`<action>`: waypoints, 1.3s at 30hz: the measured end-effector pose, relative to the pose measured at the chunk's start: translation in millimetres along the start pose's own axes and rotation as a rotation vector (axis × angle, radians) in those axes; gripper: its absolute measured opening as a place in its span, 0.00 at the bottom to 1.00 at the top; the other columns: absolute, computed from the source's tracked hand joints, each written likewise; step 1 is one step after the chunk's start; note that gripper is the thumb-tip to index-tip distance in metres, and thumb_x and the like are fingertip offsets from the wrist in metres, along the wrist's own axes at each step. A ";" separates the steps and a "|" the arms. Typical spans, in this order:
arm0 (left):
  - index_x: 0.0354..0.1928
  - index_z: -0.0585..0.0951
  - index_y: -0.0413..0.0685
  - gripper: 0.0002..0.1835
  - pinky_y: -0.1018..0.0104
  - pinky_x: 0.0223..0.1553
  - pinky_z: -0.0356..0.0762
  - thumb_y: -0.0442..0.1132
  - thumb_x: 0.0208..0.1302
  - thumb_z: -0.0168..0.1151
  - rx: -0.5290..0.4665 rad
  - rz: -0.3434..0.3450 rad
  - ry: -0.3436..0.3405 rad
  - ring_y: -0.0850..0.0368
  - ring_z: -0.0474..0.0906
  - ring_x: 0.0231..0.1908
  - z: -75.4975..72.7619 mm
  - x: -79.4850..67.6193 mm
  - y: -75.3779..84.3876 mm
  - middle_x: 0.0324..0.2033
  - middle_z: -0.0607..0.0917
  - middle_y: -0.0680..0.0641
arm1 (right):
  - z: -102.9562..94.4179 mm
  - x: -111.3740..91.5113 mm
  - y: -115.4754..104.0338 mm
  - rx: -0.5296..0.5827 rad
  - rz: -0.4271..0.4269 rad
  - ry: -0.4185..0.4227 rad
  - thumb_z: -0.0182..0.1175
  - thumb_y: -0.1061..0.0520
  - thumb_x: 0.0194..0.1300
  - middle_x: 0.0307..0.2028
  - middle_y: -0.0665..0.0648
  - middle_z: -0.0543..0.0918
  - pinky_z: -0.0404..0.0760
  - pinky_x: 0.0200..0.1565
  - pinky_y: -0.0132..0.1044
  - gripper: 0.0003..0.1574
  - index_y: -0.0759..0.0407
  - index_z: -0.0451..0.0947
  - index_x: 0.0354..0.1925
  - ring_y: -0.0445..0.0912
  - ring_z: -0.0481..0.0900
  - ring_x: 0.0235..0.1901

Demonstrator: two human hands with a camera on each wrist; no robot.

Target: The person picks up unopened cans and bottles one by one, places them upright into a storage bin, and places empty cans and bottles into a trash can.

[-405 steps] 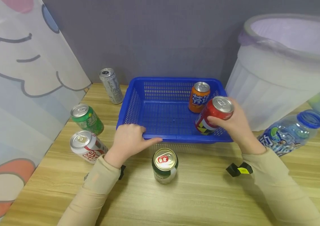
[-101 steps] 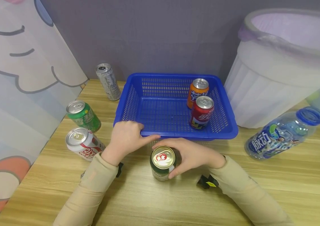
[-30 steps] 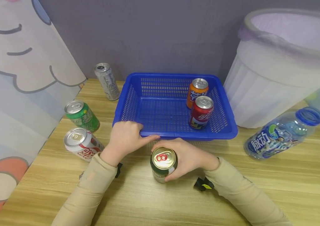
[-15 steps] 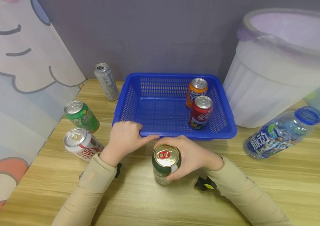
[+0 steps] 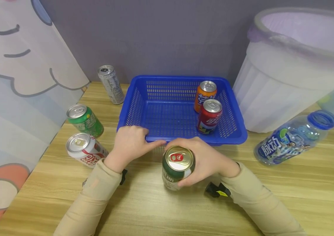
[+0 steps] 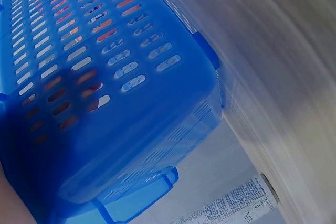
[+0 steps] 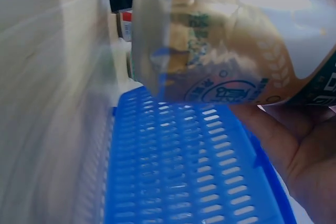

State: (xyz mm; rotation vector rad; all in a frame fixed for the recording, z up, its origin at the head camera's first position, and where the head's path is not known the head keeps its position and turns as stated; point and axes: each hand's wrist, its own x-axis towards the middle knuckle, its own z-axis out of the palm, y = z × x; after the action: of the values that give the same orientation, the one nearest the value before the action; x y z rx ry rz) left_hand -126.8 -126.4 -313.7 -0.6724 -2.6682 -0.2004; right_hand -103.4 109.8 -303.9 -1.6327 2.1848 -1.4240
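Fingers (image 5: 183,143) grip a green can (image 5: 174,173); the bottle (image 5: 287,142) reads "脉动".

Slotted blue basket (image 6: 176,95) large; printed can (image 6: 236,204) lower right.

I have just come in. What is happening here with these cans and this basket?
A person's right hand holds a green-and-gold can, which seems to be just off the table, in front of the blue basket. The left hand grips the basket's front rim near its left corner. An orange can and a red can stand inside, toward the right. A silver can, a green can and a white can are outside on the left, and a plastic bottle is on the right.
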 end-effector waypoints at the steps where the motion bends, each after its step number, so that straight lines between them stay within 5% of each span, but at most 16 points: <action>1: 0.07 0.59 0.56 0.35 0.65 0.11 0.55 0.73 0.45 0.61 -0.001 -0.001 0.002 0.60 0.56 0.09 0.0 0.1 0.2 0.07 0.58 0.57 | -1.4 -0.2 -0.6 0.003 -0.005 0.008 0.79 0.49 0.38 0.43 0.54 0.83 0.79 0.48 0.35 0.47 0.63 0.69 0.53 0.41 0.81 0.43; 8: 0.07 0.59 0.56 0.35 0.66 0.11 0.55 0.74 0.46 0.60 -0.002 0.002 0.004 0.60 0.56 0.09 0.1 -0.1 0.2 0.07 0.58 0.57 | -13.0 -1.9 -7.5 0.021 -0.040 0.073 0.79 0.49 0.39 0.44 0.58 0.82 0.79 0.48 0.37 0.47 0.66 0.69 0.53 0.44 0.81 0.44; 15: 0.08 0.58 0.57 0.40 0.66 0.11 0.55 0.84 0.49 0.25 -0.014 0.010 0.010 0.60 0.56 0.09 0.5 -0.3 -0.7 0.07 0.58 0.57 | -23.9 -5.8 -16.1 0.031 -0.027 0.155 0.78 0.47 0.40 0.44 0.59 0.82 0.79 0.48 0.37 0.47 0.67 0.70 0.53 0.44 0.81 0.45; 23: 0.08 0.57 0.57 0.41 0.66 0.11 0.54 0.84 0.48 0.17 -0.024 0.014 0.023 0.60 0.54 0.10 2.0 -0.4 -0.6 0.08 0.56 0.57 | -34.2 -9.8 -24.5 0.068 0.003 0.226 0.79 0.49 0.39 0.44 0.58 0.82 0.81 0.45 0.36 0.46 0.68 0.70 0.52 0.44 0.81 0.44; 27: 0.08 0.56 0.57 0.40 0.66 0.11 0.53 0.84 0.49 0.22 -0.021 0.012 0.019 0.61 0.54 0.10 2.8 -1.1 -0.9 0.08 0.56 0.58 | -39.8 -11.2 -27.4 0.087 -0.006 0.256 0.79 0.52 0.39 0.45 0.56 0.82 0.81 0.43 0.36 0.46 0.70 0.69 0.52 0.45 0.82 0.44; 33: 0.09 0.56 0.57 0.35 0.66 0.11 0.52 0.75 0.47 0.57 -0.002 0.012 0.010 0.62 0.52 0.10 2.6 -1.4 -0.6 0.09 0.55 0.58 | -46.2 -13.7 -29.8 0.088 -0.007 0.319 0.80 0.55 0.38 0.45 0.52 0.83 0.80 0.44 0.34 0.46 0.73 0.70 0.51 0.44 0.81 0.44; 39: 0.09 0.56 0.57 0.35 0.66 0.11 0.53 0.74 0.46 0.59 -0.002 0.010 0.007 0.61 0.53 0.10 2.0 -1.4 -0.4 0.08 0.55 0.58 | -49.9 -16.3 -30.6 0.053 -0.008 0.386 0.80 0.56 0.37 0.45 0.51 0.83 0.79 0.46 0.32 0.46 0.75 0.70 0.51 0.43 0.81 0.45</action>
State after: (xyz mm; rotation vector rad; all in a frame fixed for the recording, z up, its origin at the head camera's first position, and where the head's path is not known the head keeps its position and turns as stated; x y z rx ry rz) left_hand -126.5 -126.8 -316.0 -0.6841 -2.6580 -0.2020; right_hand -101.0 153.3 -261.5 -1.4488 2.2990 -1.9188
